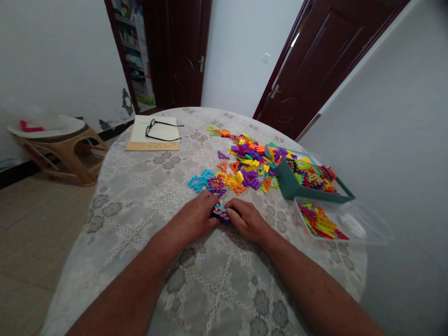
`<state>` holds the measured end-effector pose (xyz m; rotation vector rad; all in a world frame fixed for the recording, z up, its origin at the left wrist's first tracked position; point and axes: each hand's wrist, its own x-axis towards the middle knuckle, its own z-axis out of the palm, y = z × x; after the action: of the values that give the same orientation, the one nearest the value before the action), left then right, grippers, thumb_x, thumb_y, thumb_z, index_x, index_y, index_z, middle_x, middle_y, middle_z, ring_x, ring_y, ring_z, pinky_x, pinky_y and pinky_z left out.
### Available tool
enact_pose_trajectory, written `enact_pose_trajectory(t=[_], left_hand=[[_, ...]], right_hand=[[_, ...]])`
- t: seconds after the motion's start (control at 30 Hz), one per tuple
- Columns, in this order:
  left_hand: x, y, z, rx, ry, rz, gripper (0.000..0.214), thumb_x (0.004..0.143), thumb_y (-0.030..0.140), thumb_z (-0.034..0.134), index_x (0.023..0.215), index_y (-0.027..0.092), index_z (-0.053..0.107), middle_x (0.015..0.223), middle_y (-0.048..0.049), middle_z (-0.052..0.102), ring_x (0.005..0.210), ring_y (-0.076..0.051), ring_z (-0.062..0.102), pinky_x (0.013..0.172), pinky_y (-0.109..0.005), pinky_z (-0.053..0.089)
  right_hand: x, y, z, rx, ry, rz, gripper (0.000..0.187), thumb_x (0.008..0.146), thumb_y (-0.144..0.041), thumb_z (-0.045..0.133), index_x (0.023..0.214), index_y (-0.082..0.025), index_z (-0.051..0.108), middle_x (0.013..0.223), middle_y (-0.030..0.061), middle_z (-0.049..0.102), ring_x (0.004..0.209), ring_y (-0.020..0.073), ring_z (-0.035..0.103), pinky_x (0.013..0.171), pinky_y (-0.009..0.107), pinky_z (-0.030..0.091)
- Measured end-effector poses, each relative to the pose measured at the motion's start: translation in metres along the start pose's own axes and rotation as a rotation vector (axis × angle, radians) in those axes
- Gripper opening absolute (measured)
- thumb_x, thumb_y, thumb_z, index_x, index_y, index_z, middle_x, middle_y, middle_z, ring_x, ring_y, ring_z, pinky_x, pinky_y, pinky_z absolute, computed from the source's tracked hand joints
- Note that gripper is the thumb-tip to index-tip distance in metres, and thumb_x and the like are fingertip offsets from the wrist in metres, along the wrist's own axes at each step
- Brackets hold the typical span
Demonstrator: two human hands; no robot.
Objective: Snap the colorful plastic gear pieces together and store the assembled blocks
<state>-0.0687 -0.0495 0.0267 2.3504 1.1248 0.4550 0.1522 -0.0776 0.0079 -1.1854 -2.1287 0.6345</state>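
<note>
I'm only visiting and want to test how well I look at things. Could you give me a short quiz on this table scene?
1. True or false: the glasses lie on the teal box.
2. What do the left hand and right hand hold between them? A. a small block of joined pieces B. a pen C. a cup
3. On which side of the loose pile of pieces does the teal box stand, as the camera sees it?

Key
1. False: they lie on the notepad.
2. A.
3. The right side.
</note>
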Motion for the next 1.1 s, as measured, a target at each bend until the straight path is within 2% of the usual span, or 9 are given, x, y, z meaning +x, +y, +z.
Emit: enact_pose_trajectory(t=[0.13,0.23,0.33,0.43,0.53,0.63,0.77,0.9,1.1], left_hand=[[0.000,0.000,-0.001,-0.017,-0.040,-0.011,0.017,0.089,0.021,0.062,0.107,0.022,0.064,0.111,-0.0058,0.071,0.100,-0.023,0.065,0.085,-0.033,0.048],[-0.001,0.002,-0.003,-0.014,-0.057,-0.014,0.016,0.090,0.022,0.063,0.106,0.022,0.065,0.111,-0.0055,0.072,0.100,-0.023,0.066,0.086,-0.033,0.047],[-0.001,0.002,-0.003,0.017,-0.049,-0.021,0.013,0.091,0.024,0.063,0.104,0.022,0.066,0.111,-0.0064,0.073,0.101,-0.024,0.067,0.086,-0.033,0.047],[-0.001,0.003,-0.003,0.023,-0.045,-0.011,0.015,0.091,0.026,0.064,0.105,0.023,0.066,0.110,-0.0063,0.074,0.100,-0.023,0.067,0.084,-0.033,0.047],[-0.001,0.003,-0.004,0.006,-0.060,-0.015,0.018,0.091,0.030,0.067,0.108,0.023,0.067,0.112,-0.0064,0.075,0.100,-0.024,0.068,0.084,-0.033,0.048],[-0.001,0.002,-0.005,0.005,-0.064,-0.027,0.017,0.091,0.029,0.067,0.107,0.024,0.069,0.113,-0.0066,0.075,0.102,-0.024,0.069,0.085,-0.033,0.049],[0.000,0.001,-0.003,0.023,-0.054,-0.028,0.020,0.091,0.027,0.066,0.110,0.024,0.069,0.115,-0.0068,0.075,0.105,-0.024,0.069,0.088,-0.033,0.049],[0.000,0.002,0.000,0.052,-0.033,-0.024,0.019,0.090,0.025,0.067,0.109,0.022,0.069,0.115,-0.0076,0.075,0.106,-0.025,0.069,0.089,-0.034,0.050],[0.002,0.004,0.005,0.007,-0.024,-0.009,0.029,0.089,0.022,0.067,0.118,0.023,0.068,0.122,-0.0078,0.075,0.112,-0.026,0.069,0.096,-0.034,0.051]], right_hand=[[0.003,0.010,0.002,0.043,0.129,-0.060,0.022,0.107,-0.027,0.046,0.114,-0.023,0.067,0.110,0.0065,0.070,0.106,0.0208,0.066,0.096,0.034,0.051],[0.008,0.021,0.007,-0.071,0.243,-0.072,0.025,0.104,-0.023,0.051,0.124,-0.023,0.066,0.123,0.0109,0.068,0.120,0.0242,0.063,0.108,0.041,0.049],[0.018,0.027,0.009,-0.244,0.211,-0.045,0.034,0.102,-0.020,0.052,0.134,-0.022,0.064,0.128,0.0133,0.065,0.121,0.0261,0.062,0.106,0.042,0.052],[0.034,0.026,0.008,-0.432,0.127,0.030,0.038,0.103,-0.021,0.050,0.139,-0.025,0.064,0.133,0.0131,0.061,0.110,0.0252,0.066,0.092,0.038,0.058],[0.051,0.027,0.010,-0.570,0.049,0.043,0.037,0.105,-0.024,0.050,0.138,-0.030,0.066,0.143,0.0100,0.058,0.104,0.0234,0.068,0.086,0.034,0.059],[0.064,0.031,0.012,-0.606,0.029,0.013,0.032,0.105,-0.025,0.049,0.131,-0.029,0.068,0.147,0.0099,0.056,0.110,0.0246,0.067,0.088,0.035,0.059],[0.063,0.031,0.008,-0.546,0.108,-0.023,0.023,0.101,-0.020,0.050,0.116,-0.022,0.068,0.142,0.0139,0.057,0.115,0.0263,0.064,0.091,0.038,0.057],[0.038,0.017,-0.007,-0.372,0.270,-0.096,0.014,0.095,-0.017,0.048,0.102,-0.020,0.061,0.125,0.0155,0.061,0.122,0.0285,0.058,0.104,0.044,0.049],[-0.004,-0.001,-0.011,-0.128,0.097,0.165,0.020,0.103,-0.024,0.042,0.095,-0.022,0.060,0.083,0.0011,0.065,0.080,0.0191,0.062,0.075,0.030,0.046]])
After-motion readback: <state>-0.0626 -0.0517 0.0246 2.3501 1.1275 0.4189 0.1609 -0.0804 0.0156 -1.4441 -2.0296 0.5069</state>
